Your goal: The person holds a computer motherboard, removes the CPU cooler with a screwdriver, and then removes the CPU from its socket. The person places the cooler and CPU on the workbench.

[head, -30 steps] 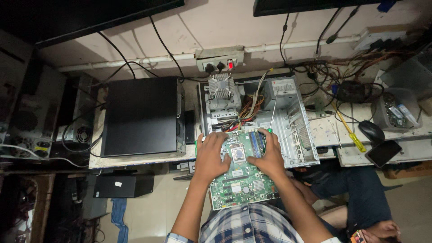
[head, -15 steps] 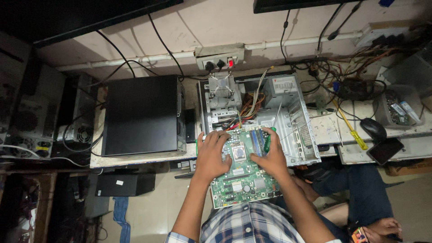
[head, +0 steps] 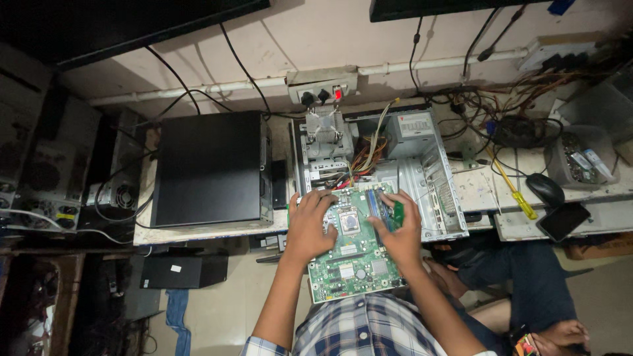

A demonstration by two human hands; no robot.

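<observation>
We see a green motherboard [head: 356, 254] held between both hands just over the person's lap, its far edge at the mouth of the open computer case [head: 422, 178]. The left hand [head: 308, 227] clasps the board's left edge, fingers curled over the top. The right hand [head: 399, 231] grips the right side, fingers laid across the memory slots. Inside the case we see a silver heatsink [head: 324, 135], a bundle of coloured wires [head: 359, 161] and a grey power supply [head: 410, 128]. Left of it lies a closed black desktop case [head: 210, 168]. Far right, a clear plastic tub [head: 580, 158] holds small parts, with a black mouse [head: 544, 190] and a yellow screwdriver [head: 513, 192] near it.
</observation>
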